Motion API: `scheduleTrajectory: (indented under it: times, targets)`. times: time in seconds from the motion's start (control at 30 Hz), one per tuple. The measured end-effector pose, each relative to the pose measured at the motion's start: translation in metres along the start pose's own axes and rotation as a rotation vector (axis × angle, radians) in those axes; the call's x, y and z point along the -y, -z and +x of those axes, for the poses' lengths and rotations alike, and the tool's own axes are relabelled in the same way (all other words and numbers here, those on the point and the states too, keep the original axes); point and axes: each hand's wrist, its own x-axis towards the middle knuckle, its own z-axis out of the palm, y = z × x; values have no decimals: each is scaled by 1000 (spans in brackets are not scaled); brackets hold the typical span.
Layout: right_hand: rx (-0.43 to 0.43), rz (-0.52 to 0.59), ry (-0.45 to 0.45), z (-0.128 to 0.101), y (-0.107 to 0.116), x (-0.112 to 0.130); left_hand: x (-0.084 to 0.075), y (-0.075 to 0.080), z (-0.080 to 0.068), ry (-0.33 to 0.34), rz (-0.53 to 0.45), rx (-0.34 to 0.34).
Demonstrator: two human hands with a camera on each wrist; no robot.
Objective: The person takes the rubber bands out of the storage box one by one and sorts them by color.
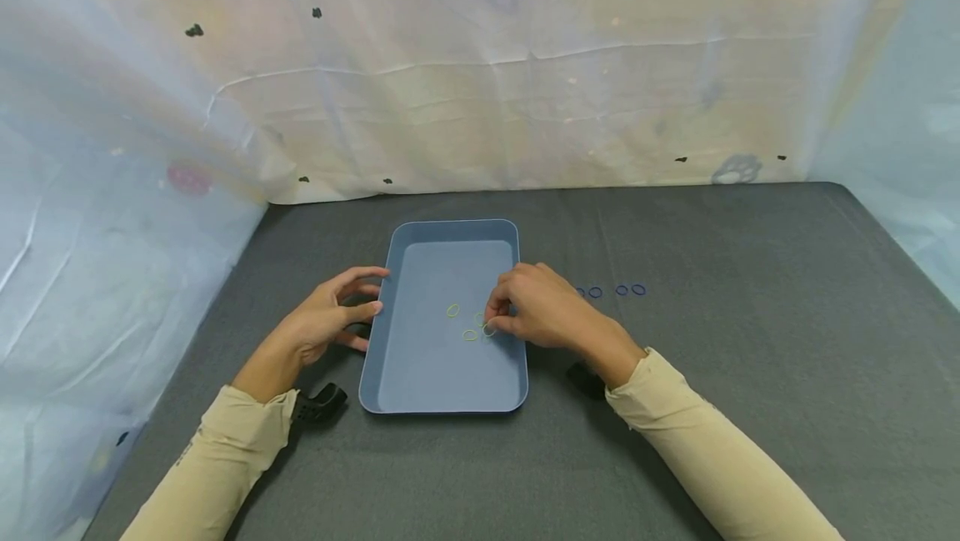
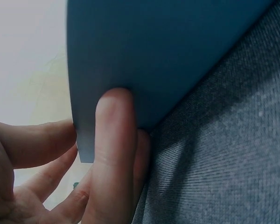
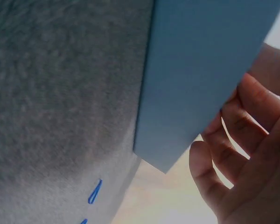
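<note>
The tray lies between the hands on the grey cloth, its long axis running near to far. The yellow rings rest inside it, right of centre. The right hand is the nearer: it reaches over the right wall, fingers bent, thumb and forefinger close together at the rightmost ring. Whether they pinch it cannot be told. The left hand is well apart from the rings; its fingers are spread and touch the tray's left wall without gripping anything. The blue rings lie in a left-to-right row beyond the right forearm, outside the tray.
</note>
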Motion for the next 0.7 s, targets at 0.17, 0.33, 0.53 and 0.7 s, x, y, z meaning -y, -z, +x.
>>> scheduleTrajectory:
  times: [0.17,0.33,0.53,0.7]
  targets:
    - [-11,11,-19,-6,4,3,3,0,-1,-4,-6,3]
    - [-23,32,-46,-14,10,5,4,1,-2,-5,-8,4]
    - [-45,49,-91,-27,16,3,2,0,-1,-6,-7,6]
    - [-56,51,-113,-32,18,0,1,0,0,-2,-3,3]
